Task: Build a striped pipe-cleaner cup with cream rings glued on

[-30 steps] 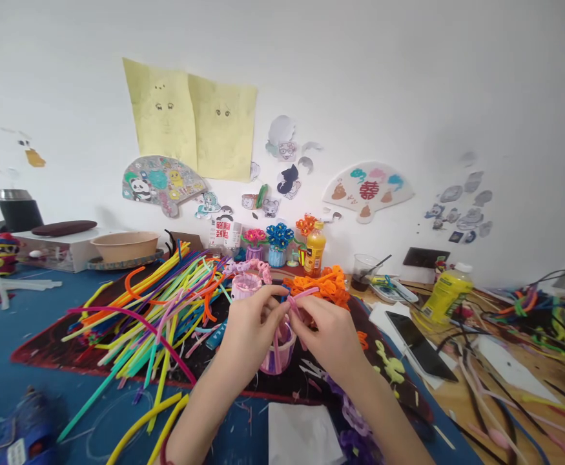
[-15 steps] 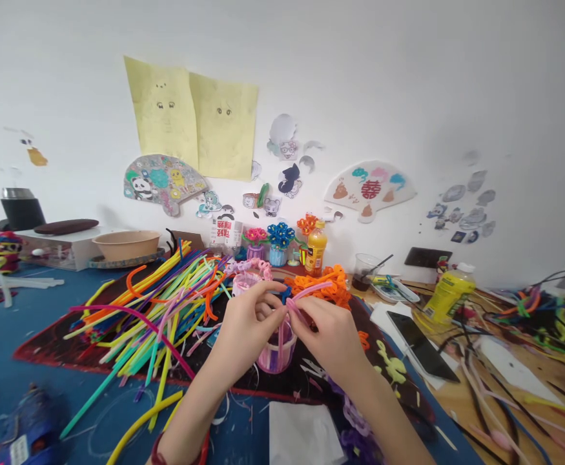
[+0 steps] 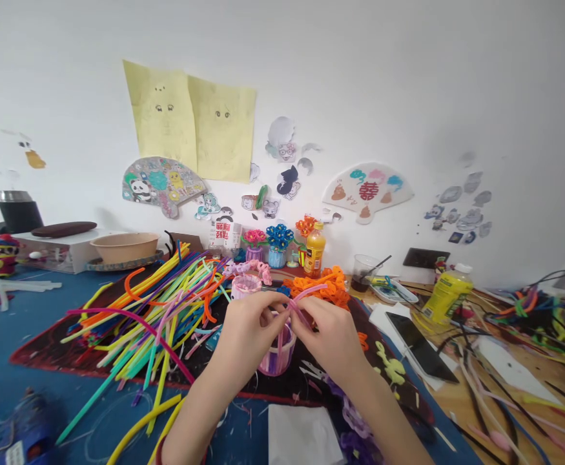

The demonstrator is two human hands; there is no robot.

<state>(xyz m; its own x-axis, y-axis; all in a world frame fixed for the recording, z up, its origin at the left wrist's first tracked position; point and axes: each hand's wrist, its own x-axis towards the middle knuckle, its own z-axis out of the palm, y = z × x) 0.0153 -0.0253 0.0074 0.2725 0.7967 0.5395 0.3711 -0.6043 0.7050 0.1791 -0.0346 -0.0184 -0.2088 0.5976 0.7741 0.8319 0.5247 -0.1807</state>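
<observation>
Both hands meet at the middle of the view, above a pink and purple striped cup (image 3: pixel 278 360). A pink pipe cleaner (image 3: pixel 310 290) is pinched between them; one end sticks out up and to the right, and another part hangs down in front of the cup. My left hand (image 3: pixel 252 323) has thumb and index finger closed on it from the left. From the right, my right hand (image 3: pixel 329 329) pinches the same pipe cleaner, its fingertips touching those of the left. Just behind stands a pink cup (image 3: pixel 245 285) with a curly pink and lilac piece on it. Fingers partly hide the bend.
A big heap of coloured pipe cleaners (image 3: pixel 166 310) lies on the left. Orange pipe-cleaner pieces (image 3: pixel 328 284) sit behind the hands. On the right are a phone (image 3: pixel 420 345), a yellow bottle (image 3: pixel 449 294) and tangled strands. White paper (image 3: pixel 304 434) lies near the front edge.
The left fingers have closed in closer to the right fingertips at the pink pipe cleaner. The view has shifted slightly; the right hand keeps its pinch.
</observation>
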